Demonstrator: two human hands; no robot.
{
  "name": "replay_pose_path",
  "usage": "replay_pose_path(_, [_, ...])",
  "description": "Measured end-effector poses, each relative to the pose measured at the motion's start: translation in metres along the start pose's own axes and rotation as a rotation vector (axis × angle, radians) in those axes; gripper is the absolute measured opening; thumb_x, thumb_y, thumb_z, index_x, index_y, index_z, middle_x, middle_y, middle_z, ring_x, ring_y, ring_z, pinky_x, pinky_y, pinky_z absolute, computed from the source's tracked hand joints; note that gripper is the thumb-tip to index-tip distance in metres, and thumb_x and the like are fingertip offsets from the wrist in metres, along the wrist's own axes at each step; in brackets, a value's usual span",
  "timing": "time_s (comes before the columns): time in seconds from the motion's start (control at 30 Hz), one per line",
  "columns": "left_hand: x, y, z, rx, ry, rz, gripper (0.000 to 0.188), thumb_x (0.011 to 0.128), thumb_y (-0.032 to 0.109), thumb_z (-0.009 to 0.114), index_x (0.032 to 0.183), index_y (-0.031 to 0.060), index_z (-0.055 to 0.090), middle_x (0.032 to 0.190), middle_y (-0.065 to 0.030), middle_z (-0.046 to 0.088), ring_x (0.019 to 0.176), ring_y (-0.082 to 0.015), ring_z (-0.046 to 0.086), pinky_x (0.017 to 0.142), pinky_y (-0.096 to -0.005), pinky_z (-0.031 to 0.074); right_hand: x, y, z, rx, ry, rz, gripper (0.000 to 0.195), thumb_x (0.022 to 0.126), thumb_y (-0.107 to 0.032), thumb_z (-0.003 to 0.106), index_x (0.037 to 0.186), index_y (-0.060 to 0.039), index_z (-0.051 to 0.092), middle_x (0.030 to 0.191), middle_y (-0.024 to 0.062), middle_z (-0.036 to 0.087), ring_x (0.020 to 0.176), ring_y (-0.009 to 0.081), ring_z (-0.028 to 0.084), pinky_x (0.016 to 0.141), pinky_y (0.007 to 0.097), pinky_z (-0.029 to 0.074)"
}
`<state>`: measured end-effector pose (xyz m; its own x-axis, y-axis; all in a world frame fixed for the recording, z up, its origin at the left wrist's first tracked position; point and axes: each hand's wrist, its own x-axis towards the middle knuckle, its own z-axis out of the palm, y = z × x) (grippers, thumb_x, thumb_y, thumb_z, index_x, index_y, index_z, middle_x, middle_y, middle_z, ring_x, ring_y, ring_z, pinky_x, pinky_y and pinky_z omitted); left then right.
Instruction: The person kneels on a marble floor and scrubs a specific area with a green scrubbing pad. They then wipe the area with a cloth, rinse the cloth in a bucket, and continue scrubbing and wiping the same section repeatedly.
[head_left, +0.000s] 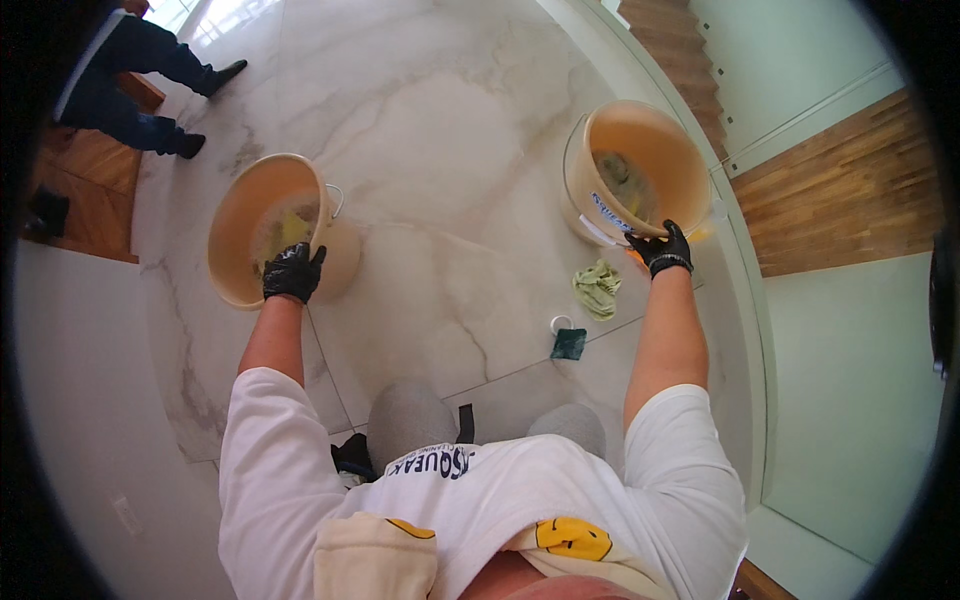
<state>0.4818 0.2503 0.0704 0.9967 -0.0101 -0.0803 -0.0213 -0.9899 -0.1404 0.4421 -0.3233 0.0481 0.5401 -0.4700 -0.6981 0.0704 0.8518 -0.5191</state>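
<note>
Black gloves cover both hands. My left hand (293, 273) grips the near rim of a peach plastic bucket (229, 240), which tilts and holds cloudy liquid and a yellowish cloth (291, 229). Over on the right, my right hand (664, 249) grips the rim of a second peach bucket (679, 157), with liquid and a dark item inside that I cannot name. A crumpled light green cloth (598, 289) lies on the floor just left of my right hand. Nearer to me is a dark green scouring pad (569, 343), beside a small white ring-shaped thing (561, 324).
Marble-look floor tiles (450, 187) lie before me. Another person (142, 90) stands at the upper left by wooden furniture (90, 187). Along the right runs a glass panel (840, 360), with wooden stairs (675, 60) beyond it. An orange object (637, 257) lies under my right hand.
</note>
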Motion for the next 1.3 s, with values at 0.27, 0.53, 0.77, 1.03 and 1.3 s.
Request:
replay_pose_path(0.27, [0.027, 0.016, -0.006, -0.088, 0.177, -0.019, 0.046, 0.082, 0.042, 0.047, 0.110, 0.0060, 0.051, 0.108, -0.0190, 0.053, 0.102, -0.0325, 0.050, 0.085, -0.0443, 0.039, 0.045, 0.017, 0.012, -0.190, -0.153, -0.070, 0.023, 0.078, -0.007, 0.052, 0.098, 0.0012, 0.044, 0.087, 0.0236, 0.054, 0.077, 0.0379, 0.055, 0.070, 0.0507, 0.047])
replay_pose_path(0.53, [0.053, 0.145, 0.031, -0.304, 0.321, 0.443, 0.067, 0.079, 0.030, 0.054, 0.133, 0.0042, 0.025, 0.139, -0.0177, 0.019, 0.130, -0.0334, 0.015, 0.105, -0.0450, 0.011, 0.089, 0.026, 0.096, -0.214, -0.079, -0.089, 0.034, 0.082, -0.016, 0.042, 0.109, 0.0037, 0.041, 0.115, 0.0243, 0.041, 0.106, 0.0401, 0.042, 0.077, 0.0548, 0.047])
replay_pose_path(0.77, [0.195, 0.234, 0.123, -0.179, -0.212, 0.106, 0.080, 0.079, 0.050, 0.048, 0.137, 0.0074, 0.013, 0.141, -0.0180, 0.010, 0.130, -0.0370, 0.009, 0.103, -0.0507, 0.011, 0.132, 0.046, 0.195, -0.212, -0.234, -0.138, 0.029, 0.084, -0.012, 0.038, 0.108, 0.0046, 0.037, 0.116, 0.0269, 0.036, 0.106, 0.0440, 0.040, 0.081, 0.0637, 0.038])
replay_pose_path(1.03, [0.212, 0.273, 0.136, -0.025, -0.095, 0.057, 0.081, 0.077, 0.060, 0.042, 0.138, 0.0174, 0.010, 0.143, -0.0170, 0.002, 0.131, -0.0357, 0.005, 0.100, -0.0576, 0.003, 0.200, 0.045, 0.301, -0.309, -0.349, -0.140, 0.042, 0.085, -0.030, 0.039, 0.119, -0.0049, 0.039, 0.118, 0.0202, 0.045, 0.098, 0.0452, 0.048, 0.060, 0.0639, 0.046])
replay_pose_path(1.3, [0.221, 0.267, 0.135, -0.070, -0.105, 0.054, 0.083, 0.075, 0.059, 0.045, 0.138, 0.0164, 0.010, 0.142, -0.0193, 0.003, 0.131, -0.0368, 0.006, 0.100, -0.0584, 0.004, 0.229, 0.102, 0.363, -0.336, -0.499, -0.127, 0.041, 0.086, -0.031, 0.041, 0.118, -0.0052, 0.041, 0.117, 0.0183, 0.047, 0.101, 0.0385, 0.049, 0.070, 0.0564, 0.045])
